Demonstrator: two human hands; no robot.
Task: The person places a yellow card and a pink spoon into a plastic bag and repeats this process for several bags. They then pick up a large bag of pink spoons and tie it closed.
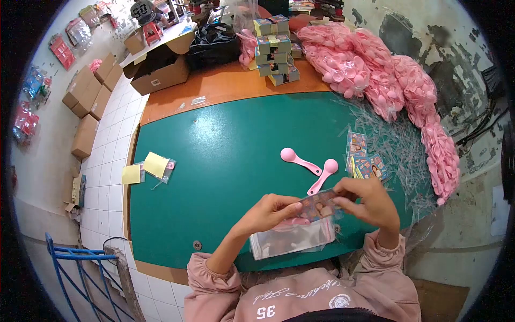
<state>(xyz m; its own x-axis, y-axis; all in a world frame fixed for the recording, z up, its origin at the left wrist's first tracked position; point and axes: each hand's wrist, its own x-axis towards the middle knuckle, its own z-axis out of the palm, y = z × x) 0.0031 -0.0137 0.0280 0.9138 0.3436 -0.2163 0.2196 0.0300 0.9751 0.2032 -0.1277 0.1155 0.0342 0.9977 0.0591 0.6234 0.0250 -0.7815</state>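
Between my two hands is a printed card (317, 207) with a picture on it, seemingly in clear plastic. My left hand (272, 211) pinches its left edge, and my right hand (366, 203) grips its right end. Below them a stack of clear plastic bags (292, 239) lies at the table's front edge, with something pink partly hidden at its top. Two pink spoons, one (300, 161) angled left and one (323, 176) angled right, lie just beyond my hands. More printed cards (370, 167) are spread beyond my right hand.
On the green table (214, 161), two packed pieces with yellow paper (156, 165) lie at left. Clear strips (399, 155) litter the right side. Bagged pink spoons (370, 64) line the right edge. Card bundles (273, 51), a black bag (214, 45) and an open box (160, 75) stand behind.
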